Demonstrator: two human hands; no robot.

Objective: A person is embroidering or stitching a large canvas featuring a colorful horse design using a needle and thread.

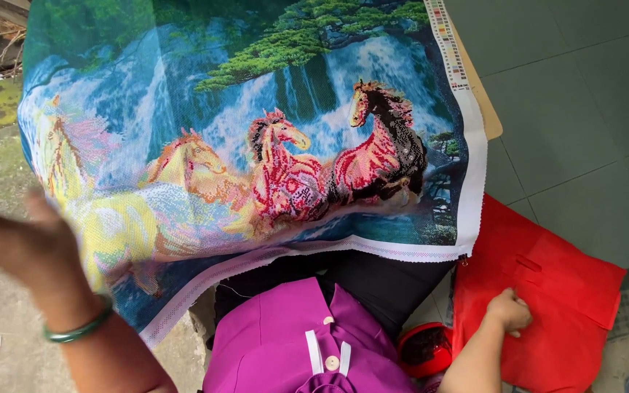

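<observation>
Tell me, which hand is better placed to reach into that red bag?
The right hand, probably: it already rests on the red bag, while the left hand is raised beside the horse canvas.

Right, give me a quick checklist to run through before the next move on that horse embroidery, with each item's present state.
1. Embroidery cloth spread picture-side up over the lap and the board: ok.
2. Left hand on the cloth: cannot tell; it is raised at the cloth's left edge and blurred.
3. Right hand free: not ok; it rests closed on the red bag on the floor.
4. Needle or thread in either hand: cannot tell; none shows.
5. Red bag open: cannot tell; its opening is not visible.
6. Cloth's lower white border clear of the floor: ok; it lies across the knees.
</observation>
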